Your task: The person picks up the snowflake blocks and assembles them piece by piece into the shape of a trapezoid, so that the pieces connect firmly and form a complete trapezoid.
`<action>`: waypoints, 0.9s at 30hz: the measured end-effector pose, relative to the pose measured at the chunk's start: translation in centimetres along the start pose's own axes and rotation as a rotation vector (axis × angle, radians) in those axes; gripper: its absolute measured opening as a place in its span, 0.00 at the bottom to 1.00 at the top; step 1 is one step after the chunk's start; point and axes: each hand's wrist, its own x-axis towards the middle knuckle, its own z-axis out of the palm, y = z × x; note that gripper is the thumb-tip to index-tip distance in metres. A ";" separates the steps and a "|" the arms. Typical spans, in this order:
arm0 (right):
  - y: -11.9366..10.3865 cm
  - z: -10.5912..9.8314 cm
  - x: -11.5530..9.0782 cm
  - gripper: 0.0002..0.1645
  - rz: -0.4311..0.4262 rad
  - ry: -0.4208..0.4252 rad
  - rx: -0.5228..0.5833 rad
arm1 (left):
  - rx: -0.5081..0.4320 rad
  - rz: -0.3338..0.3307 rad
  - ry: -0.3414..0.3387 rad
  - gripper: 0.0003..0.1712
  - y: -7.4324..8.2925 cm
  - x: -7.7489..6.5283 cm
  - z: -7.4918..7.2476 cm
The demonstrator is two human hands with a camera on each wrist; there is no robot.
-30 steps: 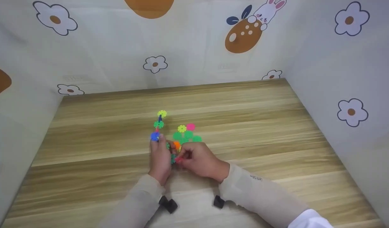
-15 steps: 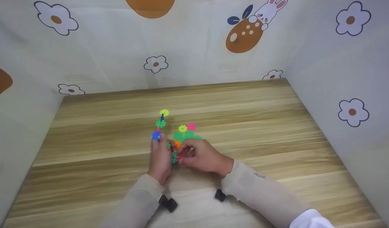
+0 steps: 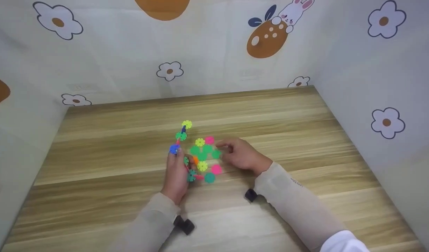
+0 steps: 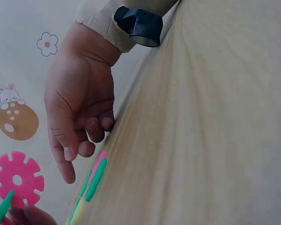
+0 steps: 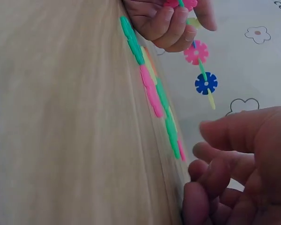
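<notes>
My left hand (image 3: 177, 175) grips a chain of notched plastic snowflake discs, green, pink and blue among them. Its upper end, with a yellow disc (image 3: 187, 124) and a blue disc (image 3: 174, 149), rises past the fingers; a green disc (image 3: 191, 175) and a pink one on edge (image 3: 199, 177) stick out below. In the right wrist view, a pink disc (image 5: 196, 53) of the chain hangs beyond the left hand. My right hand (image 3: 244, 155), loosely bent and holding nothing, hovers just right of a loose green disc (image 3: 216, 154). The palm hides part of the chain.
Several loose discs lie flat on the wood-grain table (image 3: 287, 133): a yellow disc (image 3: 202, 166), a pink disc (image 3: 216, 169), a green disc (image 3: 209, 177) and others. A patterned cloth (image 3: 214, 42) borders the table behind and at the sides.
My right hand has let go of the pink disc at the chain's lower end and moved right and away to the green discs. The chain's upper end has tilted slightly to the right.
</notes>
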 end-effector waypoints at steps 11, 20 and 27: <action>-0.7 0.3 -0.4 0.16 0.002 -0.056 -0.133 | -0.043 -0.001 -0.021 0.29 0.0 -0.1 -0.1; -0.2 0.5 -0.3 0.14 -0.082 -0.074 -0.054 | -0.043 0.018 -0.019 0.31 -0.1 -0.1 -0.2; 0.2 1.2 -0.1 0.11 -0.143 -0.170 0.267 | -0.048 0.023 0.009 0.28 -0.3 0.0 -0.2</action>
